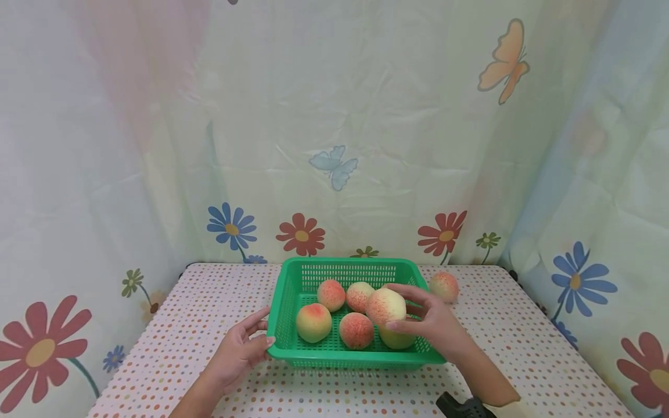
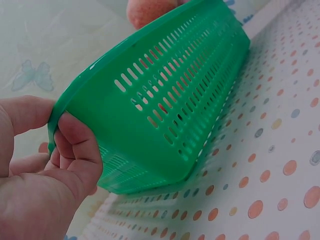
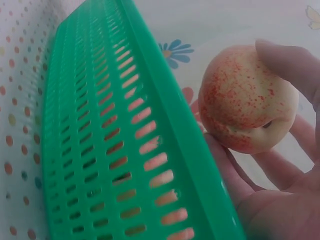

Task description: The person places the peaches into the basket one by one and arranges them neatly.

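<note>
A green slotted plastic basket (image 1: 340, 355) stands on the dotted table and holds several peaches (image 1: 313, 322). My right hand (image 1: 436, 325) grips one more red-speckled peach (image 1: 385, 306) just above the basket's right side; in the right wrist view that peach (image 3: 245, 97) sits in my curled fingers (image 3: 290, 65) beside the basket's wall (image 3: 125, 140). My left hand (image 1: 240, 348) pinches the basket's front-left corner, thumb on the rim (image 2: 75, 92) and fingers (image 2: 75, 150) curled under it. A peach (image 2: 150, 10) shows over the far rim.
One peach (image 1: 444, 285) lies on the dotted tablecloth (image 1: 183, 325) just right of the basket's back corner. Curtains printed with flowers and butterflies (image 1: 334, 165) close off the back and both sides. A black wrist device (image 1: 460, 406) shows at the bottom edge.
</note>
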Available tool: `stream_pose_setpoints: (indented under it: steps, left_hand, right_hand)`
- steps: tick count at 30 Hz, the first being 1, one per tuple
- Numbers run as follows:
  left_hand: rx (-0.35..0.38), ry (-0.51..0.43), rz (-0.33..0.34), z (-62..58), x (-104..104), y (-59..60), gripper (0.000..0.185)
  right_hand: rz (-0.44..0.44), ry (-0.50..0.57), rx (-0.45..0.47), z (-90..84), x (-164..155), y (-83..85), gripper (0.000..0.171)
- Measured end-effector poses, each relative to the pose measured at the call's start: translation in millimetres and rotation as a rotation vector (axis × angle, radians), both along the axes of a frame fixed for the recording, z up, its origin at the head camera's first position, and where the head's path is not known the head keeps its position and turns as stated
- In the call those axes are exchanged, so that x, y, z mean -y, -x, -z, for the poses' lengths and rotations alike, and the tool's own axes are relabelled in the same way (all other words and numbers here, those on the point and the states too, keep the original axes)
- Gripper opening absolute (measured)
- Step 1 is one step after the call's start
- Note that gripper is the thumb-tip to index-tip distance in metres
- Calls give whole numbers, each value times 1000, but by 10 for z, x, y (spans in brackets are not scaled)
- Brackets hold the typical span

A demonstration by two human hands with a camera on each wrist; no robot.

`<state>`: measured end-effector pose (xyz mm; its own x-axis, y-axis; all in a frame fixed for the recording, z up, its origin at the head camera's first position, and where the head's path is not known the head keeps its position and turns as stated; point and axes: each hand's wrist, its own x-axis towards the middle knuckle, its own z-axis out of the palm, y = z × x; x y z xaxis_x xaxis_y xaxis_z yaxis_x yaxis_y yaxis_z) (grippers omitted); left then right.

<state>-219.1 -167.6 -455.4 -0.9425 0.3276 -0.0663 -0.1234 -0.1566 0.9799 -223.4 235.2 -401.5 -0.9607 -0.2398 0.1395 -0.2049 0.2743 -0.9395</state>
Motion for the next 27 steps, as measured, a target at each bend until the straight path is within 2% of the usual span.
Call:
stream_pose_setpoints:
  steps: [4,8,11,17,27]
  left_hand:
    - [7,-2,-2,-2,1,0,80]
    - [9,-6,5,5,14,12,80]
    - [8,-8,11,6,18,15,80]
    - [11,-6,10,11,17,15,80]
    - [0,2,3,26,3,7,79]
  right_hand:
    - [-35,42,40,10,72,32,67]
    - [-76,77,41,36,130,75,67]
    - [-97,73,37,52,179,99,68]
    - [-113,67,91,78,290,112,70]
    - [-194,3,62,98,462,147,66]
